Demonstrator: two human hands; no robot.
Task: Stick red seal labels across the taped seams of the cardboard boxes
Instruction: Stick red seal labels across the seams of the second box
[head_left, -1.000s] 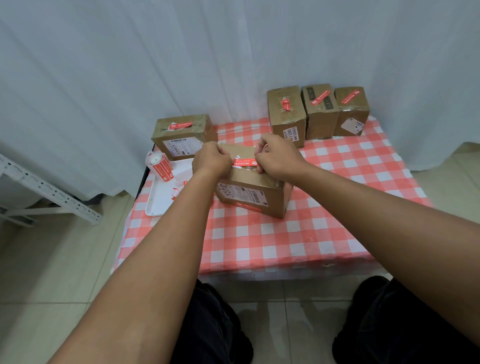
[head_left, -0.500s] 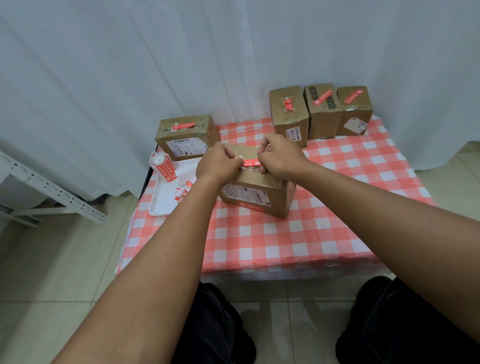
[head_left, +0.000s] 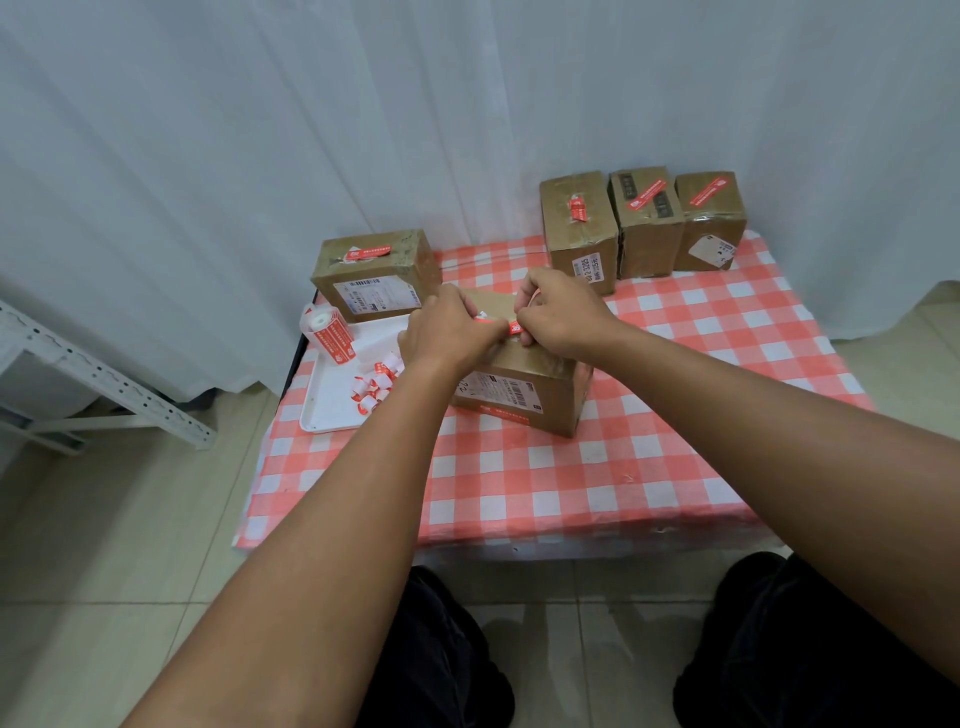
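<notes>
Red seal labels already cross four cardboard boxes at the table's far edge, while left hand and right hand pinch a fifth label atop the central box, not yet pressed flat.

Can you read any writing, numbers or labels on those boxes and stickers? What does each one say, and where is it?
"3205", partly readable, on the white label of the leftmost back box.
"02", cut off by the left hand, on the shipping label of the middle box.
Red seal label held by both hands, right hand: print too small to read.
Label roll and the far-left box label: barcode and print too blurred to read.
</notes>
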